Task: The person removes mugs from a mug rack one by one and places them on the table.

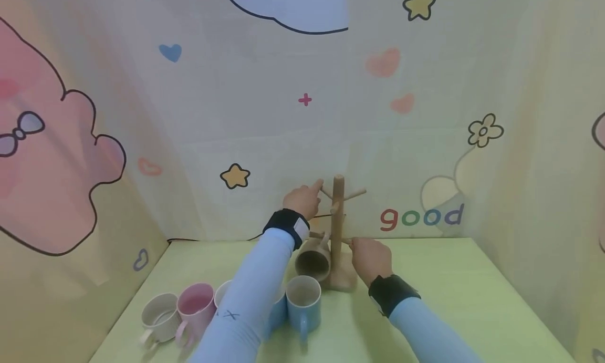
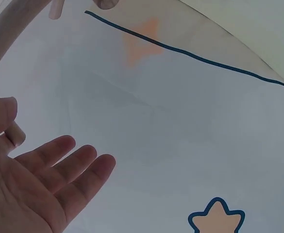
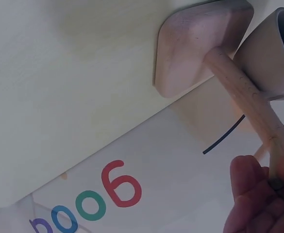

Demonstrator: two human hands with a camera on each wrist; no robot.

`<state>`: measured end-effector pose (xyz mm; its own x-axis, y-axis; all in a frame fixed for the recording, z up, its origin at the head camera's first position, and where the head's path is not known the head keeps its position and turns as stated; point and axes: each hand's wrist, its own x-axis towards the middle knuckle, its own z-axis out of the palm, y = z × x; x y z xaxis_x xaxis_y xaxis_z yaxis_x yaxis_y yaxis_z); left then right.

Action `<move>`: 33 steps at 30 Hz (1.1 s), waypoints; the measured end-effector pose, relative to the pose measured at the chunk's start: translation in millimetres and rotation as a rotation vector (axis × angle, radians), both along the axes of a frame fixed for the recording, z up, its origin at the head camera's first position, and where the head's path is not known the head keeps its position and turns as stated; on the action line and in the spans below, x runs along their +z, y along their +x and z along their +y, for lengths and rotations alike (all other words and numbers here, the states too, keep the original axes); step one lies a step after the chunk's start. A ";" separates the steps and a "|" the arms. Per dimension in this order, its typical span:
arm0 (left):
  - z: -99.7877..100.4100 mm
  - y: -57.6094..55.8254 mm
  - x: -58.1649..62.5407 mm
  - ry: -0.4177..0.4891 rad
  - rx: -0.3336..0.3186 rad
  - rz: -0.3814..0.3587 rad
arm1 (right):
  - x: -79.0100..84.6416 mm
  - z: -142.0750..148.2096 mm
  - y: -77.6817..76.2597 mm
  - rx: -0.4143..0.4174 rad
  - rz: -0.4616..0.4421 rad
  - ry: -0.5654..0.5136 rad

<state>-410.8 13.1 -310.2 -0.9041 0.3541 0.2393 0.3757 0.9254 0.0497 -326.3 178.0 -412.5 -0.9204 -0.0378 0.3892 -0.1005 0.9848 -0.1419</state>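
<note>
A wooden mug tree [image 1: 337, 221] stands on the table, with pegs at two heights. My left hand [image 1: 303, 200] is at its upper left peg. In the left wrist view, that peg's end [image 2: 17, 134] shows between thumb and index finger, the other fingers [image 2: 86, 187] stretched out. My right hand [image 1: 372, 259] grips the lower right peg; in the right wrist view the peg's tip [image 3: 276, 183] sits among curled fingers. A beige mug [image 1: 313, 260] hangs by its handle from the lower left peg, mouth facing forward.
Several mugs stand in a row at front left: a cream mug [image 1: 160, 318], a pink mug [image 1: 196, 308] and a light blue mug [image 1: 304, 305] among them. My left forearm [image 1: 250, 294] covers part of the row. A printed cloth [image 1: 283, 126] rises behind the pale green table [image 1: 449, 294].
</note>
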 end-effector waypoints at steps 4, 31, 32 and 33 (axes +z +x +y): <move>-1.6 2.1 -0.9 -0.023 -0.012 0.070 | 0.6 3.8 -4.9 0.017 0.020 0.006; -9.0 14.7 9.1 -0.093 -0.096 0.181 | 5.9 41.1 -32.8 0.159 -0.006 0.016; -8.8 15.4 9.4 -0.100 -0.101 0.188 | 6.4 42.3 -33.8 0.168 -0.008 0.023; -8.6 16.1 9.8 -0.108 -0.104 0.192 | 7.2 43.4 -34.6 0.178 -0.012 0.033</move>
<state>-394.7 4.5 -300.4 -0.8028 0.4760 0.3591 0.4625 0.8772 -0.1287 -360.9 221.4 -405.3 -0.9028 -0.2132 0.3736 -0.2722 0.9556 -0.1125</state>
